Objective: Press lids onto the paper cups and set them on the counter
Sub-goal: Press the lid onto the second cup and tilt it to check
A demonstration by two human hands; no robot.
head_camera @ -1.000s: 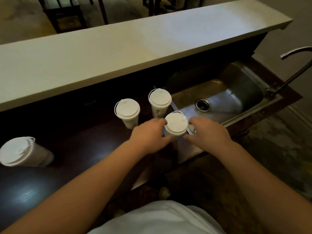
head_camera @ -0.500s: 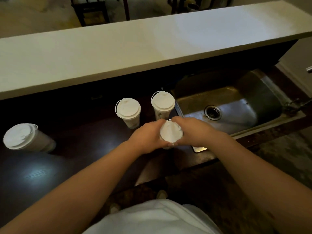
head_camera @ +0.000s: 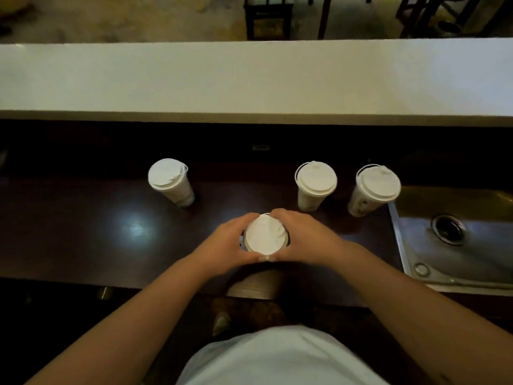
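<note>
A white-lidded paper cup (head_camera: 265, 237) sits between both hands over the dark lower counter (head_camera: 83, 240). My left hand (head_camera: 226, 245) curls round its left side and my right hand (head_camera: 304, 240) curls round its right side, fingers wrapping the lid's rim. The cup's body is hidden under the lid and hands. Three more lidded cups stand behind: one at the left (head_camera: 170, 180), one in the middle (head_camera: 315, 184), one at the right (head_camera: 374, 188) next to the sink.
A long white raised counter (head_camera: 249, 79) runs across the back. A steel sink (head_camera: 458, 245) with a drain lies at the right. Dark chairs stand beyond the white counter.
Both hands have closed round the cup and carried it left, away from the sink's edge. My view has swung left, so the far-left cup now sits nearer the centre.
</note>
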